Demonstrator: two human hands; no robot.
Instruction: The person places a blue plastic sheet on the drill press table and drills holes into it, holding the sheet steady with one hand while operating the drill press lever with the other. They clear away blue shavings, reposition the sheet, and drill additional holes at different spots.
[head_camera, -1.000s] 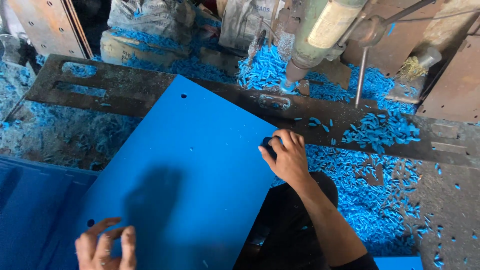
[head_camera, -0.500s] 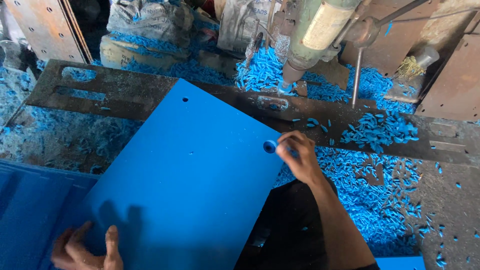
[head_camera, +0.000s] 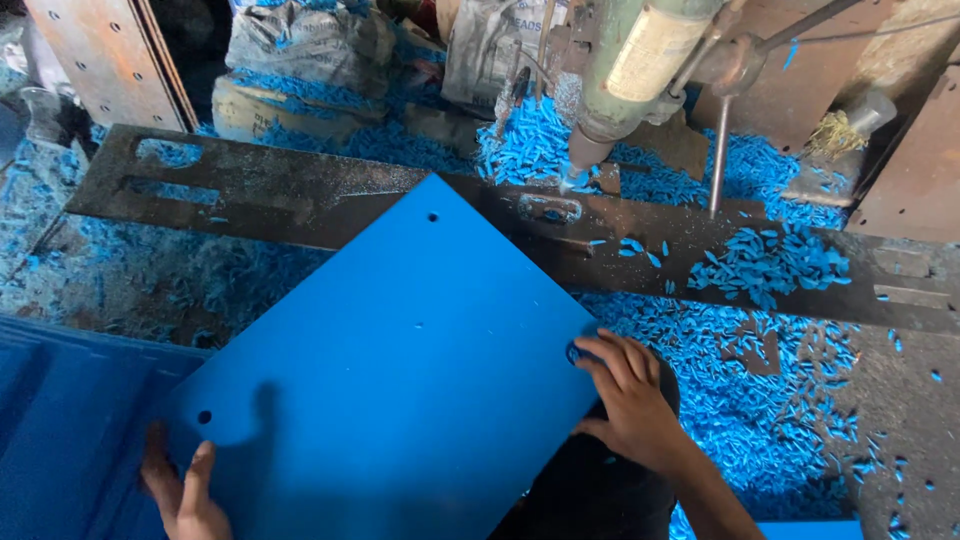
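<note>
**Two hands steady a blue sheet at the drill**

The right hand (head_camera: 625, 405) grips the right corner of the blue sheet (head_camera: 400, 370), fingers curled over the edge beside a drilled hole there. The left hand (head_camera: 185, 490) clasps the near left corner, thumb lying on top close to another small hole, the fingers hidden underneath. Both hands hold the sheet; neither is loose.

The sheet lies tilted like a diamond, its far corner resting on the dark steel bar (head_camera: 300, 195) that runs across the bench. A third hole shows near that far corner. The drill (head_camera: 625, 85) hangs above and to the right of that corner, its tip just over the bar, apart from the sheet.

To my eye, the work calls for keeping the sheet flat on the bar and moving both corners together, so it turns without buckling. Fingers are best kept at the edges, well away from the drill tip.

Blue shavings (head_camera: 770, 265) lie heaped on the bar and all over the bench; they could lift the sheet or let it skid. A stack of blue panels (head_camera: 60, 420) sits at the left.
</note>
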